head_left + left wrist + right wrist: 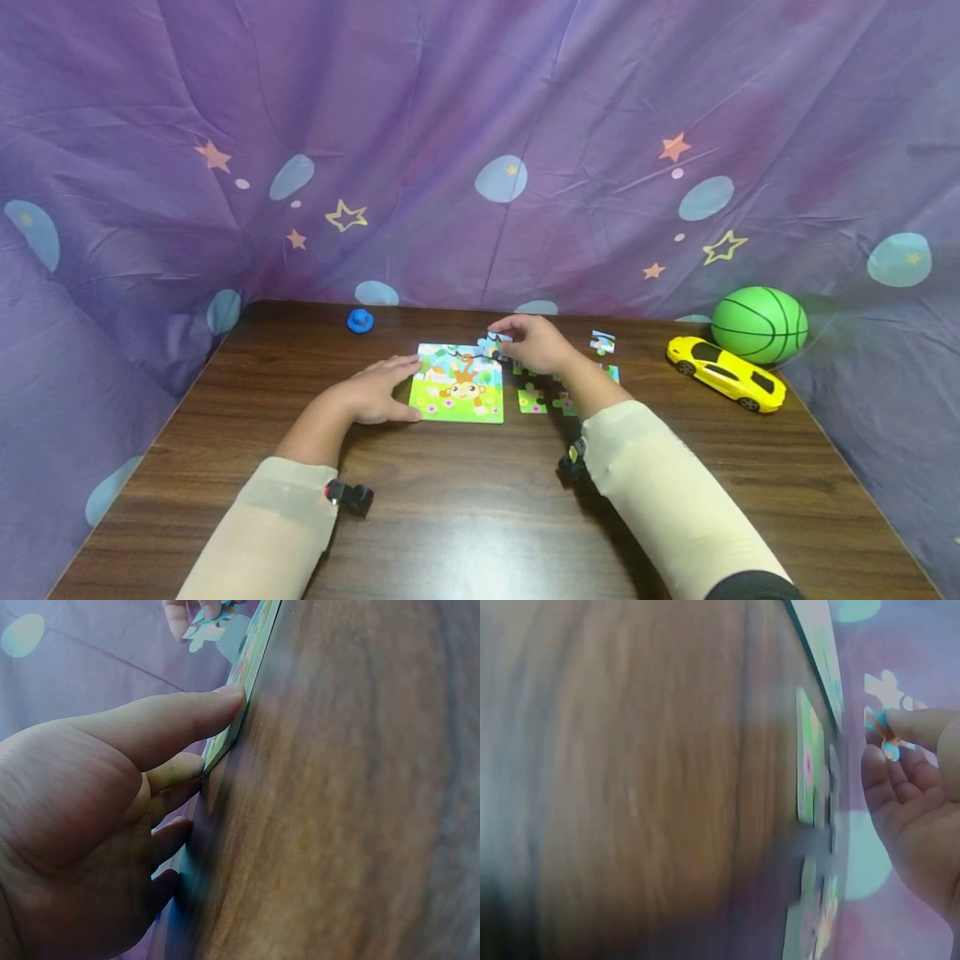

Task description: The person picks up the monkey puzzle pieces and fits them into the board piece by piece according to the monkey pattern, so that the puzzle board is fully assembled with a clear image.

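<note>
A square jigsaw puzzle [456, 404] with a monkey on a green and blue ground lies on the table in front of me. My left hand [375, 390] is at its left side, the thumb [202, 712] touching the edge near the front corner and the other fingers spread along that side. Over the puzzle's back right corner, my right hand [538, 343] pinches a light blue jigsaw piece [889, 746] between thumb and fingers. In the right wrist view that piece is held up off the table, its knobs showing and part of it covered by the fingers.
Loose jigsaw pieces [532, 402] lie right of the puzzle, partly under the right forearm; another piece [602, 342] is farther back. A blue rubber duck [360, 321] sits at the back left. At the right are a yellow toy car [723, 373] and a green ball [759, 325].
</note>
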### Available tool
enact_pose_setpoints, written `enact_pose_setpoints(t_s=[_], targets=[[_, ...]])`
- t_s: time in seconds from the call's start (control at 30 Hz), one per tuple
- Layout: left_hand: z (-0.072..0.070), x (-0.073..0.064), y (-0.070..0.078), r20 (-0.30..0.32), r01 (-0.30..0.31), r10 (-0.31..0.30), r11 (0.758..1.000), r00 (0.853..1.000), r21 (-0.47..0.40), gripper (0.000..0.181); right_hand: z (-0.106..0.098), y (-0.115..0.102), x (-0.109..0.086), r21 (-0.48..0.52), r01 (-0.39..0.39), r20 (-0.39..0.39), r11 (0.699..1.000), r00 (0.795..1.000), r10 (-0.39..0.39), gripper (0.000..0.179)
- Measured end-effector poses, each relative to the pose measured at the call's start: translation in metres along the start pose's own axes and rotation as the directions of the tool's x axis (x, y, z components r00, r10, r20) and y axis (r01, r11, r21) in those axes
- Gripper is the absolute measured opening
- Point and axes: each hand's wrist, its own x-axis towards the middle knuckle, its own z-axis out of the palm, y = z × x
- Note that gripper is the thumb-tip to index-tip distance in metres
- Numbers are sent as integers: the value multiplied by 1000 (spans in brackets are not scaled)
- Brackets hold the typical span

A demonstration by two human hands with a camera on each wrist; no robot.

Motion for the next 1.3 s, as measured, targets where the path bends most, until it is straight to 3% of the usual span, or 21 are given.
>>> enact_pose_setpoints(t_s=[0.13, 0.27, 0.47, 0.67, 0.9, 1.3], targets=[[0, 0, 0, -3, -10, 10, 1000, 1000, 6, 93, 12, -5, 4, 20, 25, 6, 999, 1000, -26, 33], [-1, 0, 1, -2, -7, 7, 1000, 1000, 7, 93, 23, -13, 9, -37, 57, 14, 998, 998, -56, 31], [-1, 1, 0, 4, -2, 2, 1000, 1000, 3, 93, 35, -26, 15, -63, 47, 58, 997, 997, -44, 29], [0, 3, -2, 3, -4, 4, 1000, 1000, 6, 93, 45, -33, 20, -124, 34, 53, 992, 998, -28, 28], [0, 2, -3, 5, -4, 4, 1000, 1000, -1, 93, 50, -38, 20, -185, -13, 77, 983, 997, 28, 36], [1, 1, -1, 14, 9, -9, 1000, 1000, -4, 93, 49, -36, 22, -310, 69, 125, 948, 992, -31, 48]])
